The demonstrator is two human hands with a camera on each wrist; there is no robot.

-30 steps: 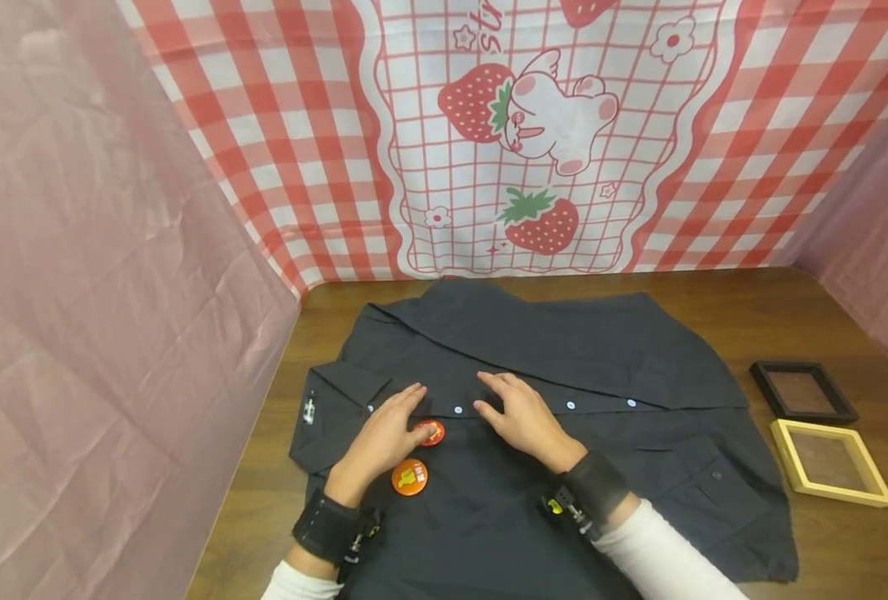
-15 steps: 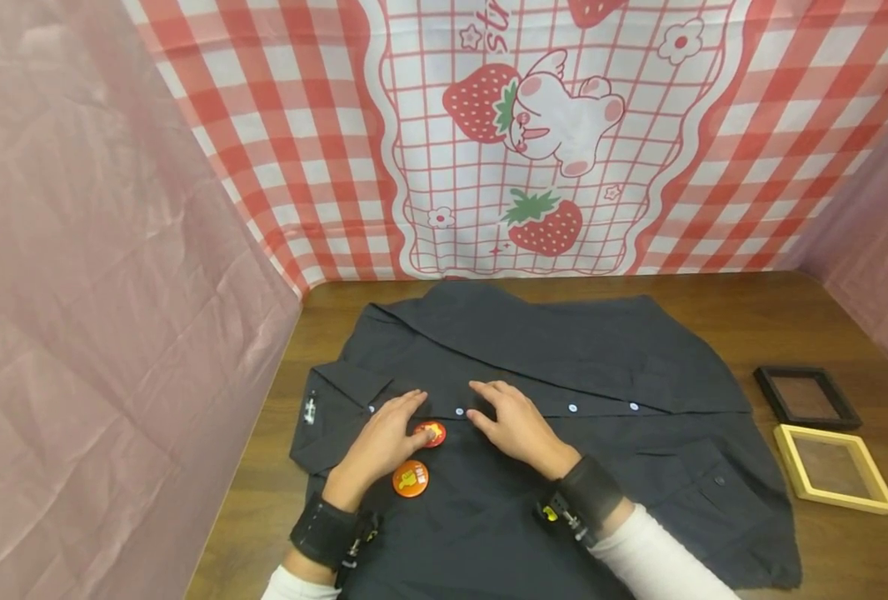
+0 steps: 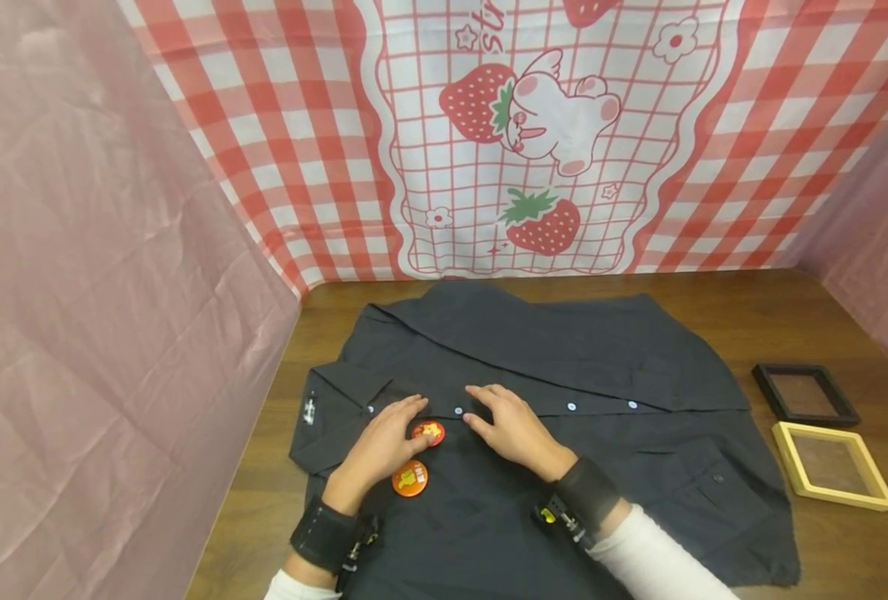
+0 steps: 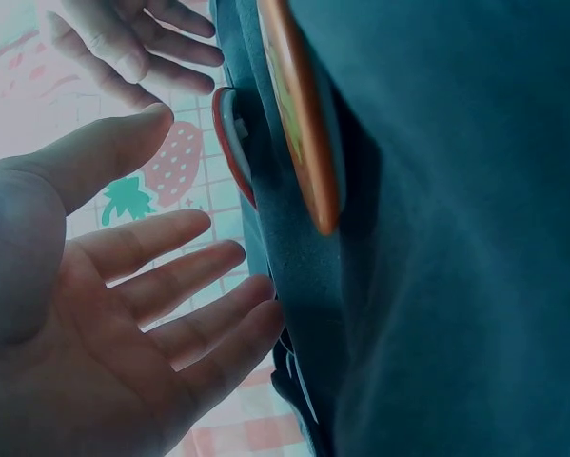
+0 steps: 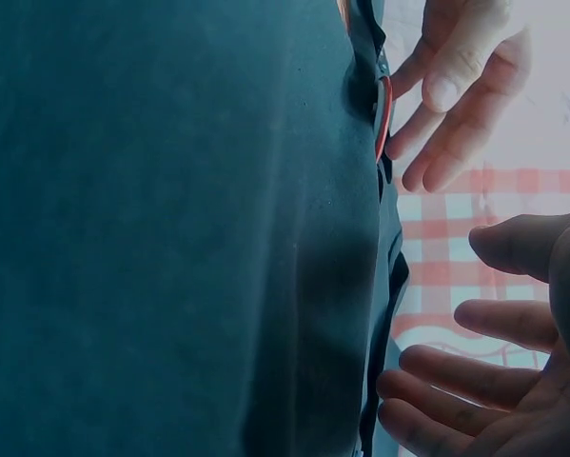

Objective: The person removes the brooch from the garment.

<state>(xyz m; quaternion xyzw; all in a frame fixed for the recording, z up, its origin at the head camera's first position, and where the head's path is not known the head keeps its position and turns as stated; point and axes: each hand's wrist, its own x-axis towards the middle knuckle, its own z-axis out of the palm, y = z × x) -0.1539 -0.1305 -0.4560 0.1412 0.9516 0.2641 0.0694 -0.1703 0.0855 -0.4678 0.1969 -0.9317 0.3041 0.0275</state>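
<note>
A dark grey button-up shirt (image 3: 489, 517) lies spread on the wooden table, its collar (image 3: 331, 417) to the left and small white buttons running across it. Two round pin badges rest on it: a red one (image 3: 429, 432) and an orange one (image 3: 410, 478) nearer me. My left hand (image 3: 384, 442) is over the shirt beside the red badge, fingers extended and thumb overlapping the badge's edge in the head view. In the left wrist view that palm holds nothing. My right hand (image 3: 515, 429) hovers over the button strip, fingers relaxed and apart, also holding nothing.
At the right of the table lie a black frame (image 3: 805, 393) and a pale yellow frame (image 3: 834, 465). A red-checked strawberry cloth (image 3: 541, 225) hangs behind the table (image 3: 714, 292). Pink cloth (image 3: 129, 333) hangs on the left side, and more on the right.
My right hand has shifted slightly left, closer to the left hand. The left hand has come down a little toward me. The badges, shirt and frames stay in place.
</note>
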